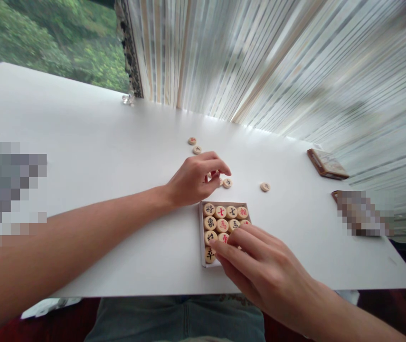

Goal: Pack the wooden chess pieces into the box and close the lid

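In the head view, an open box [202, 247] with thin, pale walls sat near the front edge of the smooth white table [117, 128]. Round, thick pieces [221, 212] with a pale, wood-like surface filled it in close rows, four across at the far end, their carved characters black or red. The characters faced up and mostly read upright from the person's side. The box's side walls ran roughly away from the person; with its near right part covered, I could not tell which way was longer.

The right hand [263, 261] reached over that part, its fingers bent and drawn close together, fingertips down at the pieces near the left column. Whether it gripped one could not be told.

The left hand [195, 178] hovered just beyond the box, fingers loosely curved and thumb and forefinger partly apart, over a few loose pieces that it partly hid. I could not tell if it had hold of any. One loose piece [227, 183] lay just beside its fingers, another [265, 187] well apart to the right, and two more [192, 141] beyond the hand, close together.

Two flat, brown-edged boxes [327, 164] lay at the right, near a sheer striped curtain [259, 61].
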Motion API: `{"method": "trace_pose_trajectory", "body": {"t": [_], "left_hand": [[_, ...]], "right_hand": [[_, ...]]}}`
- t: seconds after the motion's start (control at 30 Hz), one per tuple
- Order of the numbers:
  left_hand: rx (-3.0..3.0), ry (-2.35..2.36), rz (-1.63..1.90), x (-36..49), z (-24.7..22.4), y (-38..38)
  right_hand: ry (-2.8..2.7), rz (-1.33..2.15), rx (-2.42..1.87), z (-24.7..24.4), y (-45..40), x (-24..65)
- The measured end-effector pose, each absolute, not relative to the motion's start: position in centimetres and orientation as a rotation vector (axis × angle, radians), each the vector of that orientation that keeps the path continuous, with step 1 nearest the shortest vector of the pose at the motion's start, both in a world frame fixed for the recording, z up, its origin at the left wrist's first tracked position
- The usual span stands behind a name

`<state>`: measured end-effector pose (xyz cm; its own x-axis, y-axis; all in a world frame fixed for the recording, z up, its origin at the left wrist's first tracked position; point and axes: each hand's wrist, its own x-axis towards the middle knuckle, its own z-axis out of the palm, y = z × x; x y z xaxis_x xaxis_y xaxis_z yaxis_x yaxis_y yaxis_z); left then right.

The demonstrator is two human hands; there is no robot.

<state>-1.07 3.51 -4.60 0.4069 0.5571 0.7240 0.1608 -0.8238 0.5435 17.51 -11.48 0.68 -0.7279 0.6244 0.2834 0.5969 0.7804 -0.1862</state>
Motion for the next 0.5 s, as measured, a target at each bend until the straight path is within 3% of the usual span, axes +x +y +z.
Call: {"method": "trace_pose_trajectory", "body": {"t": [0.3, 0.5], "left_hand": [[2.097, 0.792, 1.438, -1.4, -4.2, 4.2], [2.015, 0.986, 1.489, -2.7, -3.6, 6.2]], "right_hand": [[-2.497, 0.122, -0.955, 1.1, -10.0, 18.1], [-2.209, 0.087, -1.270, 2.4, -2.9, 21.0]]}}
